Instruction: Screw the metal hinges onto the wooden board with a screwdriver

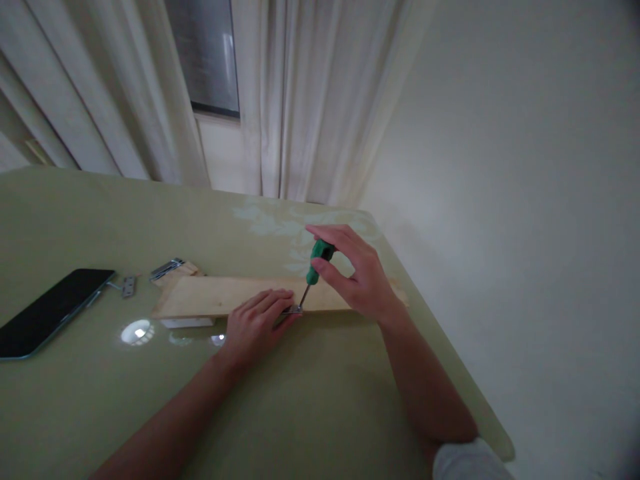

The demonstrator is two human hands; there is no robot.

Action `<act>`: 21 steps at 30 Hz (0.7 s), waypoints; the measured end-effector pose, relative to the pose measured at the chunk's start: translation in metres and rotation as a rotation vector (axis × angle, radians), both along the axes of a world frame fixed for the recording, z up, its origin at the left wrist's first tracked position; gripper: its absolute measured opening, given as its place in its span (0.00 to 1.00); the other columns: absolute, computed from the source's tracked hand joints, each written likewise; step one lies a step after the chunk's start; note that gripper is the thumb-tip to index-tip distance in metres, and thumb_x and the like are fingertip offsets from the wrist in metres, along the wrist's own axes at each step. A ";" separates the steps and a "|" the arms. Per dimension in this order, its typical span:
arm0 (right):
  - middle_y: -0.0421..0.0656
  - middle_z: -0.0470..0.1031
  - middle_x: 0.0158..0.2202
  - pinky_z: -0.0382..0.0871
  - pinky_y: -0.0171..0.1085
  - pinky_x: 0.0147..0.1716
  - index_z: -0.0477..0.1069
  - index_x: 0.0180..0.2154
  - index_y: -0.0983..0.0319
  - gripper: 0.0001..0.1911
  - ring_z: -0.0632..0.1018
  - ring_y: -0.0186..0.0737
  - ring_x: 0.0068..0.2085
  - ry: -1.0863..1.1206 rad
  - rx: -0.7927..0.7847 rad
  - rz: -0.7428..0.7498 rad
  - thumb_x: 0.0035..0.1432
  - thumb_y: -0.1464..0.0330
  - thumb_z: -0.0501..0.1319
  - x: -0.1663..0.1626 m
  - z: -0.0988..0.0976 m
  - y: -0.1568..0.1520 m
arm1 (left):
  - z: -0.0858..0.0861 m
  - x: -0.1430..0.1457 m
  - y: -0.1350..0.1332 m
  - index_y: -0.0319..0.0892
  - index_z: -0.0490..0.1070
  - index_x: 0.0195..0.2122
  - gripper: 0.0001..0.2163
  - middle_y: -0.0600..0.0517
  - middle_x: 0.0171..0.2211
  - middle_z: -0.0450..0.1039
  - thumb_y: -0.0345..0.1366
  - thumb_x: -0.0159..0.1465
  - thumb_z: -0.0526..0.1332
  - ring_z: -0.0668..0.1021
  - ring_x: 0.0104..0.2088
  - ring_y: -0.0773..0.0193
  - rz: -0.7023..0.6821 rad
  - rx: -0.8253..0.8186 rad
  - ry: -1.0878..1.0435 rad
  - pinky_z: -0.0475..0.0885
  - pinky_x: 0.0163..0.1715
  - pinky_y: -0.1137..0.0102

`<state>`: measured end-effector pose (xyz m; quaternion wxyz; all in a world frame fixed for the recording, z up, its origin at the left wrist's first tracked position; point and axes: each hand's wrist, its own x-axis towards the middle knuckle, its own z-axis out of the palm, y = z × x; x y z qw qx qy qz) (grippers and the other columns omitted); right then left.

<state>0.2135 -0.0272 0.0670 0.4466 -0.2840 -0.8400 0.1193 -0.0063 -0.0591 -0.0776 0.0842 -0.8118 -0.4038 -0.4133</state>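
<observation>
A long pale wooden board [200, 295] lies across the table in front of me. My left hand [256, 327] is closed at its near edge, fingers on top and thumb along the front, gripping a small metal hinge [294, 310] that the fingers partly cover. My right hand [357, 270] is closed around the green handle of a screwdriver [319, 259], which leans slightly right. The screwdriver's tip meets the hinge beside my left fingertips. Any screw under the tip is too small to make out.
On the pale green table [320, 400], a dark-screened phone or tablet [53, 310] lies at left. Near it is another small metal hinge [129, 287]. Metal and wooden pieces [175, 268] sit behind the board's left end, and a white block [187, 323] under it. A wall [525, 200] borders the right.
</observation>
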 end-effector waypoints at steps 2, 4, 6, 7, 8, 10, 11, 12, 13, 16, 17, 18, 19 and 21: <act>0.45 0.77 0.62 0.75 0.44 0.60 0.66 0.70 0.51 0.25 0.80 0.41 0.59 -0.012 -0.133 0.128 0.76 0.67 0.59 0.008 0.006 -0.002 | 0.000 0.000 0.000 0.46 0.81 0.45 0.08 0.50 0.47 0.87 0.43 0.73 0.66 0.87 0.46 0.56 -0.002 -0.005 -0.001 0.83 0.42 0.65; 0.43 0.79 0.60 0.76 0.43 0.58 0.67 0.70 0.49 0.25 0.81 0.40 0.57 -0.009 -0.174 0.190 0.76 0.67 0.59 0.011 0.006 0.000 | -0.001 0.000 0.000 0.46 0.81 0.45 0.08 0.50 0.48 0.87 0.42 0.73 0.66 0.87 0.46 0.57 -0.001 -0.010 0.006 0.83 0.43 0.65; 0.41 0.83 0.51 0.77 0.42 0.54 0.73 0.65 0.50 0.22 0.82 0.40 0.51 0.003 -0.083 0.157 0.72 0.65 0.66 0.010 0.001 0.003 | -0.003 -0.001 0.000 0.46 0.81 0.46 0.08 0.50 0.48 0.86 0.43 0.73 0.66 0.87 0.46 0.56 -0.004 -0.011 0.011 0.84 0.44 0.64; 0.41 0.83 0.46 0.77 0.42 0.51 0.77 0.62 0.50 0.21 0.81 0.40 0.47 0.030 -0.005 0.108 0.69 0.63 0.70 0.007 -0.003 0.005 | -0.004 -0.001 0.000 0.46 0.81 0.46 0.08 0.50 0.49 0.86 0.43 0.73 0.66 0.87 0.46 0.56 -0.004 -0.010 0.011 0.84 0.45 0.63; 0.40 0.82 0.42 0.77 0.42 0.48 0.79 0.58 0.51 0.20 0.80 0.40 0.43 0.066 0.073 0.050 0.65 0.62 0.73 0.004 -0.007 0.006 | -0.004 -0.001 0.000 0.46 0.81 0.47 0.08 0.51 0.49 0.86 0.43 0.73 0.66 0.87 0.47 0.56 -0.003 -0.014 0.009 0.83 0.46 0.63; 0.40 0.81 0.39 0.77 0.42 0.45 0.81 0.54 0.52 0.19 0.78 0.41 0.40 0.103 0.181 -0.040 0.62 0.60 0.76 0.000 -0.010 0.004 | -0.005 -0.001 0.000 0.47 0.81 0.47 0.08 0.51 0.49 0.86 0.43 0.73 0.66 0.87 0.47 0.56 -0.002 -0.018 0.004 0.83 0.45 0.63; 0.41 0.81 0.40 0.77 0.43 0.47 0.81 0.55 0.53 0.19 0.79 0.42 0.42 0.086 0.196 -0.052 0.62 0.61 0.75 -0.001 -0.008 0.002 | -0.004 -0.001 0.000 0.47 0.81 0.46 0.08 0.51 0.49 0.86 0.43 0.73 0.66 0.87 0.47 0.56 -0.002 -0.017 0.002 0.83 0.45 0.64; 0.44 0.81 0.45 0.76 0.44 0.51 0.79 0.58 0.53 0.20 0.80 0.44 0.47 0.042 0.182 -0.041 0.65 0.62 0.73 -0.001 -0.005 -0.001 | -0.004 0.000 0.000 0.46 0.81 0.46 0.08 0.51 0.49 0.87 0.43 0.73 0.66 0.87 0.47 0.56 -0.002 -0.013 0.002 0.83 0.45 0.64; 0.46 0.81 0.52 0.75 0.47 0.57 0.76 0.62 0.53 0.22 0.80 0.46 0.54 -0.018 0.145 -0.012 0.68 0.63 0.70 0.001 -0.001 -0.004 | -0.003 0.000 0.000 0.46 0.81 0.46 0.08 0.51 0.48 0.87 0.43 0.73 0.66 0.87 0.47 0.56 -0.002 -0.009 0.002 0.83 0.44 0.64; 0.45 0.73 0.68 0.69 0.49 0.67 0.66 0.71 0.50 0.26 0.74 0.45 0.67 -0.131 -0.008 0.112 0.76 0.69 0.58 0.008 0.013 -0.013 | -0.002 0.000 0.000 0.46 0.81 0.45 0.08 0.51 0.48 0.87 0.43 0.73 0.67 0.87 0.47 0.56 0.008 -0.009 0.003 0.83 0.45 0.64; 0.44 0.74 0.67 0.70 0.48 0.66 0.65 0.71 0.49 0.26 0.75 0.44 0.66 -0.136 -0.047 0.144 0.76 0.69 0.56 0.010 0.015 -0.014 | -0.002 0.000 0.000 0.46 0.81 0.45 0.08 0.51 0.48 0.87 0.43 0.72 0.67 0.87 0.46 0.57 0.011 -0.015 0.005 0.83 0.45 0.64; 0.43 0.77 0.64 0.72 0.47 0.64 0.66 0.70 0.49 0.25 0.78 0.43 0.63 -0.125 -0.064 0.158 0.76 0.69 0.57 0.010 0.016 -0.015 | -0.002 0.000 0.000 0.46 0.81 0.45 0.08 0.51 0.48 0.87 0.43 0.72 0.67 0.87 0.46 0.57 0.012 -0.020 0.006 0.83 0.44 0.64; 0.43 0.81 0.58 0.75 0.45 0.60 0.70 0.68 0.50 0.22 0.80 0.42 0.58 -0.102 -0.059 0.149 0.75 0.67 0.60 0.009 0.014 -0.014 | -0.002 0.000 0.000 0.46 0.81 0.46 0.08 0.51 0.48 0.87 0.43 0.72 0.67 0.87 0.46 0.56 0.010 -0.022 0.006 0.83 0.44 0.64; 0.42 0.83 0.47 0.78 0.42 0.51 0.78 0.58 0.53 0.16 0.82 0.41 0.48 -0.027 0.015 0.054 0.70 0.64 0.68 0.004 0.007 -0.013 | -0.003 0.000 0.000 0.46 0.81 0.47 0.09 0.50 0.48 0.87 0.43 0.72 0.67 0.87 0.47 0.56 0.009 -0.022 0.006 0.83 0.44 0.64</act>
